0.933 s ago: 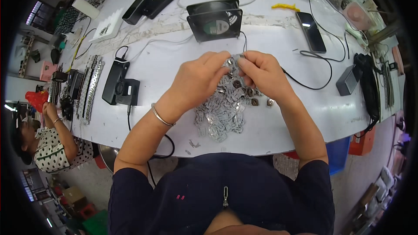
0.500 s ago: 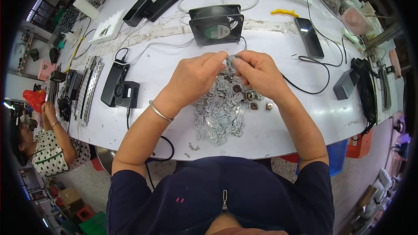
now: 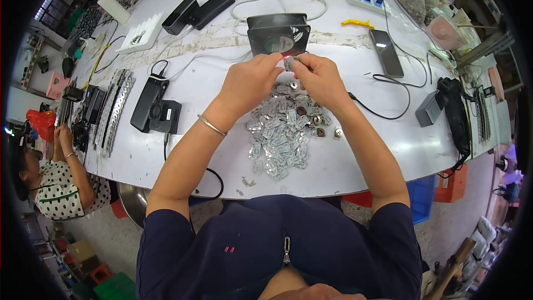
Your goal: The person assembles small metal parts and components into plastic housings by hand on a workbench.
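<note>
- White curved-edge tabletop (image 3: 411,144);
- left hand (image 3: 248,82), right hand (image 3: 323,80): fingertips pinched closed on one flat silvery metal piece (image 3: 288,65);
- loose silvery heap (image 3: 280,144) bodyward of hands remains; finished count unclear

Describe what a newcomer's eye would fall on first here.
Likely the heap of small, shiny grey parts on the white table, front and centre. Just beyond it, the bare left hand and bare right hand are close together, the right one holding a small grey piece. Then perhaps the square black fan behind them and the crumpled red bag, far left.
</note>
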Motion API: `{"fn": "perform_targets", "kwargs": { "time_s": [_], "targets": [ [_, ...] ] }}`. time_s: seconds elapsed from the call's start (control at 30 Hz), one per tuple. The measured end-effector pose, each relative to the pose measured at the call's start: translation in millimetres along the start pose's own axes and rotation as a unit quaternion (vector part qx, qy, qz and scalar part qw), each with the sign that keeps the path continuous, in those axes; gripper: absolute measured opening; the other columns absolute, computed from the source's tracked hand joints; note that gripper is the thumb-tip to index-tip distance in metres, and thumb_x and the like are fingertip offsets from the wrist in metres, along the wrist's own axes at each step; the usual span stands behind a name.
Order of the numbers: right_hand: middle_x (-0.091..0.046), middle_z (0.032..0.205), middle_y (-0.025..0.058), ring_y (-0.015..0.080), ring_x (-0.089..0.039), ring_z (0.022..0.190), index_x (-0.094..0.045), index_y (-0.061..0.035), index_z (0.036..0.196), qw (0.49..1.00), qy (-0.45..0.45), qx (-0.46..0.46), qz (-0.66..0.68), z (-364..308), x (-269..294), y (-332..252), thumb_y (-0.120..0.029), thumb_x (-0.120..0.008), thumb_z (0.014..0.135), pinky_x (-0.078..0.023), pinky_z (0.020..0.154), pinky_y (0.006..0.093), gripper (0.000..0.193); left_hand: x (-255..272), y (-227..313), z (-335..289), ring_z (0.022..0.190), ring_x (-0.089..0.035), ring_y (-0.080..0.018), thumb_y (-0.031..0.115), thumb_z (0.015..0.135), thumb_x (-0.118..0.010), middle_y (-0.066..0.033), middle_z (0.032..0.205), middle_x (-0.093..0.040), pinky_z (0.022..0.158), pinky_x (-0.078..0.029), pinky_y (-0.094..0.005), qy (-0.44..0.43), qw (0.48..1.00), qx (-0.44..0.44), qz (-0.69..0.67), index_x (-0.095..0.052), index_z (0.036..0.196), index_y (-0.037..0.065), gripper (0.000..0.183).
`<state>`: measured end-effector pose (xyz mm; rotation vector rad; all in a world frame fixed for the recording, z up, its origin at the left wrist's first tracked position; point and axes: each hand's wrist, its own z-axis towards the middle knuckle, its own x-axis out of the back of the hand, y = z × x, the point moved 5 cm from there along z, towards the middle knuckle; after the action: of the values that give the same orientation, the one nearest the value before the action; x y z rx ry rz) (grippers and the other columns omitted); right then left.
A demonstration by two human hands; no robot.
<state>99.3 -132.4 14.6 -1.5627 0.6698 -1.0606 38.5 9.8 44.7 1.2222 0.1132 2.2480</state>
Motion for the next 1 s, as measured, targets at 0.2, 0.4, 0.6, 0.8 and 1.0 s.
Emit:
{"fn": "perform_targets", "kwargs": {
  "time_s": [0.2, 0.4, 0.6, 0.8, 1.0],
  "targets": [
    [-0.058, 0.062, 0.0029, 0.0083, -0.054, 0.052, -0.063, 0.0008, 0.076, 0.998, 0.006, -0.039, 0.054, -6, -7, -9, -0.023, -0.058, 0.090, -0.043, 0.048, 0.0249, 0.028, 9, 9, -4, 0.067, -0.065, -0.0272, 0.009, 0.081, -0.071, -0.0116, 0.086, -0.067, 0.056, -0.051, -0.0330, 0.027, 1.000, -0.001, -0.008, -0.062, 0.103, 0.003, 0.025],
    [-0.058, 0.064, 0.0018, 0.0074, -0.053, 0.051, -0.063, 0.0009, 0.075, 0.994, 0.024, -0.029, 0.106, -13, -6, -11, -0.022, -0.058, 0.090, -0.043, 0.048, 0.0244, 0.028, 11, 15, -5, 0.066, -0.063, -0.0260, 0.012, 0.083, -0.066, -0.0080, 0.082, -0.064, 0.052, -0.049, -0.0343, 0.066, 0.997, -0.032, 0.002, -0.059, 0.102, 0.005, 0.022],
    [-0.058, 0.065, 0.0021, 0.0070, -0.053, 0.051, -0.062, 0.0001, 0.073, 0.989, 0.031, -0.039, 0.139, -18, -4, -7, -0.021, -0.058, 0.091, -0.042, 0.048, 0.0242, 0.028, 8, 22, -5, 0.070, -0.066, -0.0283, 0.007, 0.080, -0.071, -0.0123, 0.089, -0.068, 0.057, -0.052, -0.0331, 0.027, 0.999, -0.025, 0.006, -0.062, 0.101, 0.002, 0.023],
    [-0.056, 0.060, 0.0018, 0.0072, -0.050, 0.050, -0.059, -0.0006, 0.069, 0.988, 0.038, -0.058, 0.137, -37, 2, 4, -0.020, -0.058, 0.090, -0.040, 0.046, 0.0246, 0.029, 2, 30, -11, 0.071, -0.066, -0.0292, 0.005, 0.081, -0.068, -0.0136, 0.088, -0.067, 0.059, -0.052, -0.0338, -0.026, 0.997, 0.018, -0.064, -0.063, 0.097, 0.002, 0.017],
    [-0.059, 0.069, 0.0022, 0.0062, -0.050, 0.057, -0.066, 0.0029, 0.081, 0.990, -0.070, -0.022, -0.124, -76, 13, 16, -0.016, -0.058, 0.091, -0.039, 0.050, 0.0246, 0.023, -16, 39, -17, 0.078, -0.064, -0.0318, 0.005, 0.079, -0.069, -0.0153, 0.089, -0.066, 0.069, -0.052, -0.0359, -0.210, 0.967, -0.031, -0.142, -0.064, 0.103, 0.004, 0.025]
  ]
}}
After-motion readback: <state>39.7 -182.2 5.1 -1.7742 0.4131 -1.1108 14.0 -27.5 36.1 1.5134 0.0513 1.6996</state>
